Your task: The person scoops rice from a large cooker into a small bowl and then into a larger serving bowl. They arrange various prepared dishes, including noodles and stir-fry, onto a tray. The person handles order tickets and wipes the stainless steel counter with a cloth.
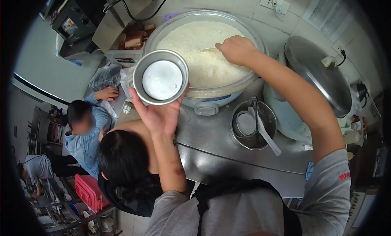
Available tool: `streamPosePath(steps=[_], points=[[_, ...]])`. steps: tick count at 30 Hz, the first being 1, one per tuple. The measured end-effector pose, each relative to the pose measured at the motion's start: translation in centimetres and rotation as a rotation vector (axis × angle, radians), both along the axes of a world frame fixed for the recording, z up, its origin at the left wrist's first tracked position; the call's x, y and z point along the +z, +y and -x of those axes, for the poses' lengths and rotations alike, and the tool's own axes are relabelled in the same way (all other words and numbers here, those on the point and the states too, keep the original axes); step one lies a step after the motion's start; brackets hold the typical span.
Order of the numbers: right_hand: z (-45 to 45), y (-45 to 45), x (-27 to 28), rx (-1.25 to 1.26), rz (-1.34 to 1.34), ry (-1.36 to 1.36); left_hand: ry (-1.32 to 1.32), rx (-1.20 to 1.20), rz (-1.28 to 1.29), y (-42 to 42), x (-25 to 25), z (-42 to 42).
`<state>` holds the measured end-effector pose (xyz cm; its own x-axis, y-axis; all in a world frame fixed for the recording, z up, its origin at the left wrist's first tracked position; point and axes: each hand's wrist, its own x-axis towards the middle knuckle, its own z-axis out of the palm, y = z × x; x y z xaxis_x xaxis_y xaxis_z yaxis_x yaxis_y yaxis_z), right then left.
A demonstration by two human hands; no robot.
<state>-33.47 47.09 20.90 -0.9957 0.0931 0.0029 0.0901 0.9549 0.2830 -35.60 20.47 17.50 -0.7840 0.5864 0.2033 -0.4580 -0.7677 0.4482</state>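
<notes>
A round metal bowl, with nothing in it, rests in my left hand, the fingers around its lower sides. In front of me stands a large rice cooker filled with white cooked rice. My right hand is closed on the handle of a pale rice paddle, whose blade is partly in the rice. To the right of the cooker, a metal pot holds a small strainer or cup and a translucent plastic spoon or paddle.
A second large cooker stands at right, its metal lid tilted up. At left, a person in a denim jacket and a dark-haired person are close to my left arm. A bin of meat pieces stands behind; a red crate is lower left.
</notes>
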Motion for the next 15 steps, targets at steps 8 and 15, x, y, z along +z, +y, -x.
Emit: streamPosePath(steps=[8, 15], points=[[-2.1, -3.1, 0.6, 0.014, 0.067, -0.093, -0.012, 0.099, 0.0, 1.3, -0.4, 2.4], [-3.3, -5.4, 1.4, 0.11, 0.084, -0.199, 0.053, 0.238, 0.13, 1.1, -0.2, 4.0]])
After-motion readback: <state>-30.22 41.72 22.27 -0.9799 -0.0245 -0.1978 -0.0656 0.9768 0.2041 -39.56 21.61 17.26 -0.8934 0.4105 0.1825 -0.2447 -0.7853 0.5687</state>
